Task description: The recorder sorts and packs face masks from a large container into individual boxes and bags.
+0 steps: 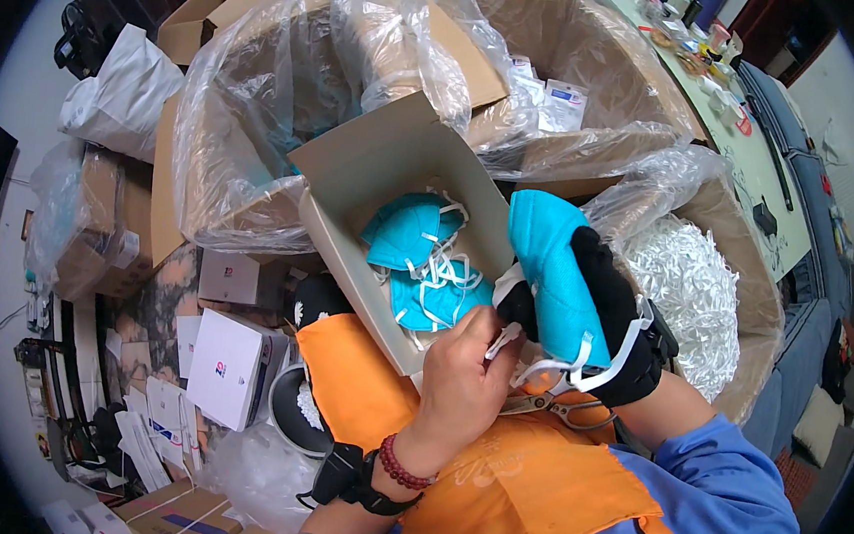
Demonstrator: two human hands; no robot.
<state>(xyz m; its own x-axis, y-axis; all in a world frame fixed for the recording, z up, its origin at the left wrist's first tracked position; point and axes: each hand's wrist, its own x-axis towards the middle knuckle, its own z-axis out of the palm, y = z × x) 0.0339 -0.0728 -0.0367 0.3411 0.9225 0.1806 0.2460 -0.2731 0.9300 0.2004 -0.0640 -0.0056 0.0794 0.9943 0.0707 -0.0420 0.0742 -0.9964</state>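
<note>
My right hand [599,272], in a black glove, grips a teal face mask [556,267] with white straps, held up beside the open box. My bare left hand [467,367] is closed in a pinch on the end of a white strap [505,339] just left of that mask. The cardboard box [402,149] in front of me holds several more teal masks [412,232] with tangled white straps. Below my hands, a pair of scissors [584,414] lies against my orange apron [520,485].
Large plastic-lined cartons [251,82] stand at the far side. One carton at right holds a heap of shiny white strips [684,287]. At left are a white box [227,370] and a dark round bin [287,412]. A cluttered table [755,182] runs along the right.
</note>
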